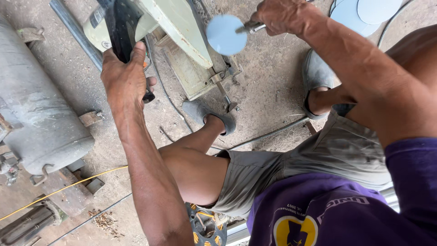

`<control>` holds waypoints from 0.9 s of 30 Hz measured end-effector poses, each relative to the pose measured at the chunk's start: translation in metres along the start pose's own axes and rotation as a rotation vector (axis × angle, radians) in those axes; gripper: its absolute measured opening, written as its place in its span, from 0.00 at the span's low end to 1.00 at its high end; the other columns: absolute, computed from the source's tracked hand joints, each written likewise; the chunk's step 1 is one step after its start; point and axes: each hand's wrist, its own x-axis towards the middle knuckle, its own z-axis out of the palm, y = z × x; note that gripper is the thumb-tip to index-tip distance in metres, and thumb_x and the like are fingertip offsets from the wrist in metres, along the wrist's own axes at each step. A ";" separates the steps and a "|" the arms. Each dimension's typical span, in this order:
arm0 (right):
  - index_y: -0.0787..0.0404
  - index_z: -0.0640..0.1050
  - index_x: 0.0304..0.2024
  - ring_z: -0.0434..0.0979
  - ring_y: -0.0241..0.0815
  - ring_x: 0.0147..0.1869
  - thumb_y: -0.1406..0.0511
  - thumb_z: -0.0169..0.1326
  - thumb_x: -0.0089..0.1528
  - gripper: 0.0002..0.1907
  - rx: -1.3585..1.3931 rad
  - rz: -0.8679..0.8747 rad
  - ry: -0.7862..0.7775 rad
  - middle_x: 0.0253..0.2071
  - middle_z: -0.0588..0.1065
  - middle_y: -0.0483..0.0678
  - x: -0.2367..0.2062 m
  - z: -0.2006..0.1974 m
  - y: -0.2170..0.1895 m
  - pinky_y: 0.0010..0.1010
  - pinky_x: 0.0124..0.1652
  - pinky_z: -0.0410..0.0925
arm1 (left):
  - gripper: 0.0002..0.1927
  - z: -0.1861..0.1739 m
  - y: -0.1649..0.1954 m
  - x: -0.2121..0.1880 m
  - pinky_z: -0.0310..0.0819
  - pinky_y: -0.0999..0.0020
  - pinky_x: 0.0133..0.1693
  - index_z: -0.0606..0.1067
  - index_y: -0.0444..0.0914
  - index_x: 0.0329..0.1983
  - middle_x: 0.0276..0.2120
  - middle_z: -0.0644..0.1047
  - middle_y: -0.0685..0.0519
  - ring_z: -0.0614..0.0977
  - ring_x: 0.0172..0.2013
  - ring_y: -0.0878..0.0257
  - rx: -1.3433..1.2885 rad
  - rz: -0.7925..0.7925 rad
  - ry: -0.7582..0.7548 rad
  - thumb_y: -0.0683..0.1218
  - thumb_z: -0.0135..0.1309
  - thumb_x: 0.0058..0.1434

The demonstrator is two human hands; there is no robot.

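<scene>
Disc [226,34], round and pale blue, sits just left of your right hand [283,16], whose fingers clamp its metal stem [251,28]. Your left hand [125,77] curls around the black handle [122,28] of the green cut-off saw [178,27]. Left of those fingers lies one grey tank [38,114]. Two more discs [362,12] lie right of your right hand.

Grey tank [36,109] at left, yellow cable [59,191], stacked pale discs [364,13] top right.
</scene>
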 end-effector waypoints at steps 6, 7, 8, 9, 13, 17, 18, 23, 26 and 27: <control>0.36 0.75 0.64 0.78 0.36 0.34 0.67 0.53 0.66 0.26 -0.027 -0.042 0.023 0.41 0.81 0.42 -0.045 -0.047 -0.013 0.30 0.33 0.75 | 0.33 -0.008 -0.018 0.007 0.75 0.74 0.14 0.72 0.29 0.56 0.33 0.79 0.40 0.79 0.16 0.61 -0.138 -0.009 0.051 0.62 0.57 0.64; 0.36 0.74 0.66 0.79 0.37 0.34 0.67 0.51 0.69 0.25 -0.017 -0.008 0.018 0.43 0.81 0.43 -0.059 -0.053 -0.011 0.31 0.31 0.76 | 0.35 -0.008 -0.022 0.007 0.76 0.70 0.16 0.73 0.27 0.55 0.34 0.78 0.38 0.79 0.17 0.59 -0.142 -0.019 0.070 0.63 0.57 0.65; 0.41 0.75 0.64 0.79 0.39 0.35 0.66 0.53 0.65 0.25 0.003 -0.070 0.120 0.44 0.81 0.44 -0.073 -0.062 -0.004 0.33 0.34 0.76 | 0.34 -0.008 -0.027 0.006 0.77 0.68 0.22 0.74 0.28 0.54 0.32 0.80 0.38 0.81 0.21 0.58 -0.028 0.087 0.165 0.65 0.57 0.66; 0.46 0.76 0.63 0.80 0.41 0.36 0.66 0.56 0.61 0.26 0.018 -0.130 0.228 0.44 0.81 0.46 -0.090 -0.073 0.010 0.35 0.38 0.76 | 0.34 -0.007 -0.031 0.005 0.77 0.65 0.29 0.75 0.29 0.54 0.31 0.82 0.39 0.83 0.25 0.57 0.082 0.199 0.266 0.66 0.58 0.68; 0.56 0.77 0.60 0.80 0.43 0.29 0.66 0.59 0.63 0.22 0.353 0.048 0.151 0.35 0.82 0.50 -0.164 -0.111 0.037 0.36 0.31 0.74 | 0.32 0.002 -0.042 -0.003 0.83 0.54 0.37 0.74 0.28 0.55 0.31 0.82 0.34 0.87 0.33 0.47 0.240 0.401 0.528 0.61 0.61 0.65; 0.60 0.80 0.56 0.77 0.38 0.27 0.70 0.59 0.62 0.19 0.608 0.057 0.459 0.39 0.81 0.49 -0.225 -0.127 0.022 0.30 0.26 0.72 | 0.28 0.011 -0.038 -0.014 0.83 0.53 0.38 0.74 0.29 0.56 0.39 0.81 0.36 0.85 0.37 0.46 0.436 0.770 0.797 0.57 0.61 0.68; 0.61 0.80 0.56 0.77 0.37 0.26 0.69 0.61 0.63 0.17 0.599 0.099 0.492 0.37 0.81 0.49 -0.231 -0.129 0.016 0.29 0.26 0.71 | 0.24 0.015 -0.035 -0.018 0.84 0.54 0.41 0.74 0.33 0.56 0.42 0.81 0.40 0.85 0.41 0.49 0.479 0.896 0.906 0.57 0.59 0.69; 0.62 0.80 0.56 0.78 0.39 0.31 0.69 0.63 0.62 0.19 0.516 0.119 0.632 0.38 0.80 0.50 -0.240 -0.140 -0.005 0.30 0.30 0.73 | 0.16 0.050 -0.019 -0.053 0.85 0.65 0.34 0.76 0.37 0.56 0.44 0.83 0.47 0.86 0.39 0.60 -0.240 0.824 0.200 0.52 0.49 0.74; 0.61 0.81 0.56 0.80 0.40 0.34 0.69 0.64 0.60 0.21 0.495 0.086 0.669 0.40 0.81 0.51 -0.240 -0.146 -0.014 0.31 0.34 0.75 | 0.17 0.071 -0.011 -0.068 0.86 0.66 0.40 0.77 0.39 0.56 0.46 0.83 0.47 0.87 0.41 0.61 -0.630 0.565 -0.393 0.51 0.49 0.71; 0.61 0.81 0.56 0.80 0.41 0.34 0.69 0.64 0.60 0.21 0.500 0.102 0.651 0.41 0.81 0.51 -0.238 -0.148 -0.016 0.32 0.33 0.75 | 0.17 0.076 -0.008 -0.071 0.86 0.66 0.41 0.77 0.39 0.57 0.47 0.83 0.47 0.87 0.42 0.61 -0.656 0.536 -0.445 0.52 0.49 0.70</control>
